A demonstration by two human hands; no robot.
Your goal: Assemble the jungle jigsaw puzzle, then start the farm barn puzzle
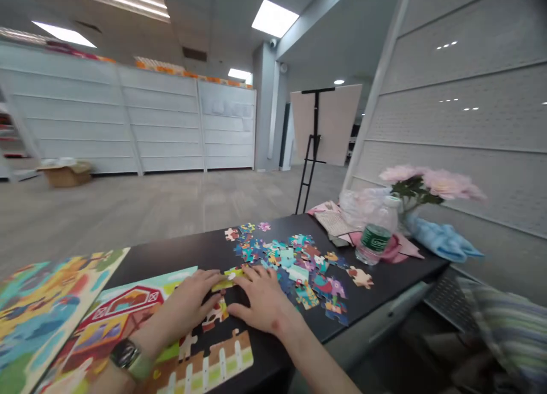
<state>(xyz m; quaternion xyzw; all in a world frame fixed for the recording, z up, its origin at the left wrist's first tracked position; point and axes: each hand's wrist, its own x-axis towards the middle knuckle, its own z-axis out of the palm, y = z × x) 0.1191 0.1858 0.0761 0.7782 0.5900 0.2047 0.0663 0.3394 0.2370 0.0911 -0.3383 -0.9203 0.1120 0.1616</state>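
A partly assembled jigsaw puzzle [132, 303] with a red barn and a white fence lies on the dark table. My left hand [192, 297] rests over its right part, fingers curled on the left end of a yellow-green puzzle piece [231, 275]. My right hand [265, 297] lies to the right with fingers spread, its fingertips at the piece's right end. Below and between the hands are brown-and-white pieces [216, 314] and the fence strip [222, 360]. Beyond my right hand spreads a pile of loose puzzle pieces [294, 257].
A colourful puzzle board [51, 314] lies at the left. Toward the table's right end stand a plastic bottle [376, 234] and pink flowers [444, 183], beside a blue cloth [444, 240] and papers [335, 223]. An easel [316, 131] stands behind the table.
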